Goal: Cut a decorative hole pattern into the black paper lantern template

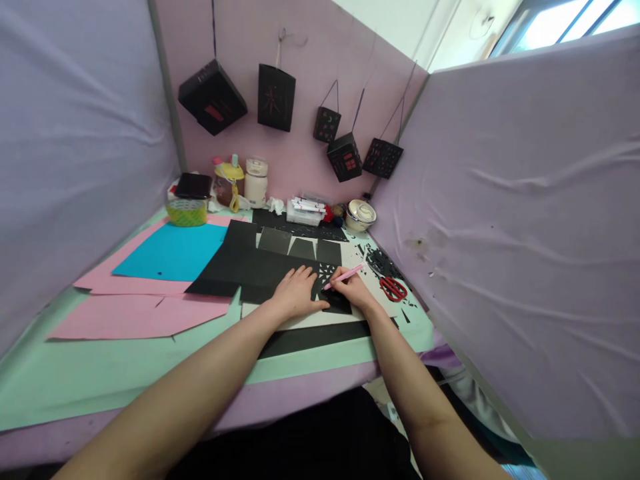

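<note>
A large sheet of black paper (pixel 245 267) with tabs along its far edge lies on the table. My left hand (pixel 297 293) rests flat on it, fingers spread and holding nothing. Just to the right, my right hand (pixel 351 287) grips a pink pen-shaped tool (pixel 350 274), its tip against the black paper. Small cut-out shapes (pixel 326 272) showing white sit between the two hands. Under the black sheet is a white board (pixel 300 321), and a black strip (pixel 315 337) lies along its near side.
Red-handled scissors (pixel 393 289) and black scraps (pixel 384 262) lie at the right. Blue paper (pixel 170 252) and pink paper (pixel 135 318) are at the left. Tape (pixel 187 213), jars and a lidded bowl (pixel 360 215) stand behind; black boxes (pixel 277 97) hang above.
</note>
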`<action>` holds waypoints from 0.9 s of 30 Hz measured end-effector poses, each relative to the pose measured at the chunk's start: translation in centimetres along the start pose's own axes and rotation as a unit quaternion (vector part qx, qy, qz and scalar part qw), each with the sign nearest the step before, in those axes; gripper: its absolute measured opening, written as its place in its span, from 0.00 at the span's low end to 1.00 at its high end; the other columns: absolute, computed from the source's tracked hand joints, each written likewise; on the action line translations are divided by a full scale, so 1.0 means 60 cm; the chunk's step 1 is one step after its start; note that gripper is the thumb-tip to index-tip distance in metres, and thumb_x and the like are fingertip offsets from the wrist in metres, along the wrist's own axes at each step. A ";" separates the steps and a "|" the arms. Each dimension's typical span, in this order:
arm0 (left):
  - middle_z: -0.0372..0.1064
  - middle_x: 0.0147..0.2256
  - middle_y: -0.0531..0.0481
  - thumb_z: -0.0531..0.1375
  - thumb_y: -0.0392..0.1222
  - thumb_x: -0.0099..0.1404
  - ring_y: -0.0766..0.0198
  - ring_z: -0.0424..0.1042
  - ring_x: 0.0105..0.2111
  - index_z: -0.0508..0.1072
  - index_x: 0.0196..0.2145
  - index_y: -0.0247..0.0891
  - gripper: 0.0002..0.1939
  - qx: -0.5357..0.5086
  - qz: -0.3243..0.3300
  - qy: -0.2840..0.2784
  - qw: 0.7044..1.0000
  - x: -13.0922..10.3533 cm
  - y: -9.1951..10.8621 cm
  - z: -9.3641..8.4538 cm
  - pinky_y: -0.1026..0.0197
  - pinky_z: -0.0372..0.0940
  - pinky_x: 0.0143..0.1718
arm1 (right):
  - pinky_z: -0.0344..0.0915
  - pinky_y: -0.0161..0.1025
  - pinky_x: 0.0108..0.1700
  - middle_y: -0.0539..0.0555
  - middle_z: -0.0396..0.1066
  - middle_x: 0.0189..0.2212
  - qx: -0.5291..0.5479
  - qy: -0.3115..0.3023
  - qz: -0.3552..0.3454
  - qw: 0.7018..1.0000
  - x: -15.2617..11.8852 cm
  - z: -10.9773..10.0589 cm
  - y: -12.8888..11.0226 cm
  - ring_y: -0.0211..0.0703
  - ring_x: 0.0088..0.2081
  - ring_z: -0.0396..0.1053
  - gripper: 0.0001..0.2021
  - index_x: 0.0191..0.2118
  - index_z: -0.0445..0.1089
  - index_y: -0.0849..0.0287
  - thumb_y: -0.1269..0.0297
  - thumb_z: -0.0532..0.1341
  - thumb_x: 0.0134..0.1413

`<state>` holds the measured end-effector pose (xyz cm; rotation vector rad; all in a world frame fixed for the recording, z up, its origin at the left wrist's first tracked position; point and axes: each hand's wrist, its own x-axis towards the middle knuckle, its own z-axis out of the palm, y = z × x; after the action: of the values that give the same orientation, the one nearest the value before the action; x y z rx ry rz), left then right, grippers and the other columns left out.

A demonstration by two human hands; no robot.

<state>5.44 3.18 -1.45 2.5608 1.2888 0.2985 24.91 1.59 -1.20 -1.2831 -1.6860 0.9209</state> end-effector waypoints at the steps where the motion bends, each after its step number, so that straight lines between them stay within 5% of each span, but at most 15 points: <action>1: 0.49 0.66 0.37 0.57 0.69 0.55 0.46 0.45 0.67 0.61 0.62 0.35 0.46 0.000 0.000 0.000 1.000 0.000 0.000 0.000 0.47 0.41 0.65 | 0.61 0.37 0.37 0.48 0.71 0.27 -0.002 0.000 -0.001 1.000 0.000 0.000 0.001 0.40 0.32 0.68 0.02 0.28 0.65 0.56 0.66 0.60 0.46; 27: 0.49 0.66 0.37 0.56 0.69 0.56 0.45 0.46 0.66 0.61 0.62 0.32 0.46 0.009 0.003 -0.001 1.000 0.001 -0.001 0.001 0.46 0.42 0.65 | 0.60 0.36 0.35 0.48 0.70 0.26 -0.028 0.027 -0.012 0.999 0.009 -0.002 0.013 0.40 0.31 0.65 0.02 0.28 0.65 0.57 0.66 0.59 0.45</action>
<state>5.45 3.27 -1.54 2.5791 1.2902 0.2874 25.25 2.30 -1.77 -1.3114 -1.6924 0.8240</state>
